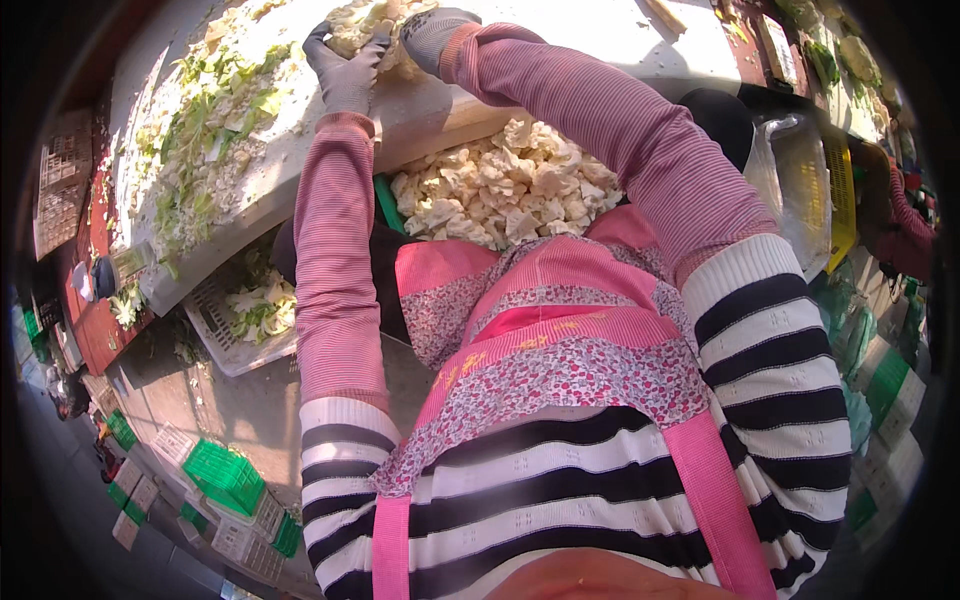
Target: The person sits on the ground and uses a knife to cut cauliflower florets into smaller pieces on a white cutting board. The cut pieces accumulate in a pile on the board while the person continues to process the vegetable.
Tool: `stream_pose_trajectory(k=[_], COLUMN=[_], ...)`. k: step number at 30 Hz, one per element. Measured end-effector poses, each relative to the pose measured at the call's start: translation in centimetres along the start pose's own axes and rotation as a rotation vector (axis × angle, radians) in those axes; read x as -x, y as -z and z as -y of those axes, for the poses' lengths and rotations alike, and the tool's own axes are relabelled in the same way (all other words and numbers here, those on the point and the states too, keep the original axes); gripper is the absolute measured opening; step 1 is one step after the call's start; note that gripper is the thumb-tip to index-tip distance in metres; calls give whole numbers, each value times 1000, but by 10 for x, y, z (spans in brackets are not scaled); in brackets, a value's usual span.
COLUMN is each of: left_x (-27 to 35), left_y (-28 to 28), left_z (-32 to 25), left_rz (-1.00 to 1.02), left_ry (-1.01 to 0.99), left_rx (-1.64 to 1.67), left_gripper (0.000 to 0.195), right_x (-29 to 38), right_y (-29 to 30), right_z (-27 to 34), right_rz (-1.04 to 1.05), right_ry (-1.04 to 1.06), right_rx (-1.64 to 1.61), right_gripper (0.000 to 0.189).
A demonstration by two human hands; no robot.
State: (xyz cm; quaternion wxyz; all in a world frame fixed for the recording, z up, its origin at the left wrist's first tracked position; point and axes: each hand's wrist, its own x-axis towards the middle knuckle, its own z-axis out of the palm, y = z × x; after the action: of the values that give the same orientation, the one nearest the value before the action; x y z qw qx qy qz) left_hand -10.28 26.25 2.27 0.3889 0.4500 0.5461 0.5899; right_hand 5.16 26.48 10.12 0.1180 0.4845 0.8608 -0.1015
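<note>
At the top of the picture my left hand (346, 67), in a grey glove, has its fingers spread around a piece of cauliflower (360, 26) over the white worktop (420, 120). Close on the right of that piece is my right hand (439, 37), also gloved; its fingers are bent, and whether it holds a tool is hidden. Below the worktop's edge a green crate (388, 204) full of cut cauliflower florets (517, 184) stands against my pink apron. Leaf trimmings and crumbs (217, 112) lie spread over the worktop on the left.
A white crate (255, 358) with leafy cauliflower waste is low on the left. Green and white crates (223, 476) are stacked on the floor. At right are a yellow crate (841, 199) with clear plastic beside it and a person's pink sleeve (909, 206).
</note>
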Motion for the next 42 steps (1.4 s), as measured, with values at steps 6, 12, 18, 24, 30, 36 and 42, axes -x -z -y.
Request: stream_pose_trajectory(k=[6, 12, 18, 24, 30, 36, 42], left_x=[4, -17, 31, 80, 80, 78, 74], left_y=[-5, 23, 37, 43, 48, 39, 49], left_z=[0, 24, 12, -31, -23, -5, -33], left_rz=[141, 45, -2, 240, 197, -45, 194], left_ry=[-9, 503, 422, 54, -143, 216, 471], left_rx=[183, 783, 977, 476, 242, -97, 333], left_gripper=[85, 27, 30, 62, 58, 64, 64], right_x=[15, 22, 44, 58, 54, 55, 45], right_y=[42, 58, 1, -48, -38, -29, -33], right_z=[-18, -63, -59, -9, 2, 27, 10], right_rz=[-170, -395, -176, 47, -48, -519, -488], right_ry=[31, -33, -169, -100, -170, -6, -180], right_rx=[-226, -632, -1398, -2107, -1911, -1711, -1623], right_gripper=[39, 47, 55, 66, 48, 54, 50])
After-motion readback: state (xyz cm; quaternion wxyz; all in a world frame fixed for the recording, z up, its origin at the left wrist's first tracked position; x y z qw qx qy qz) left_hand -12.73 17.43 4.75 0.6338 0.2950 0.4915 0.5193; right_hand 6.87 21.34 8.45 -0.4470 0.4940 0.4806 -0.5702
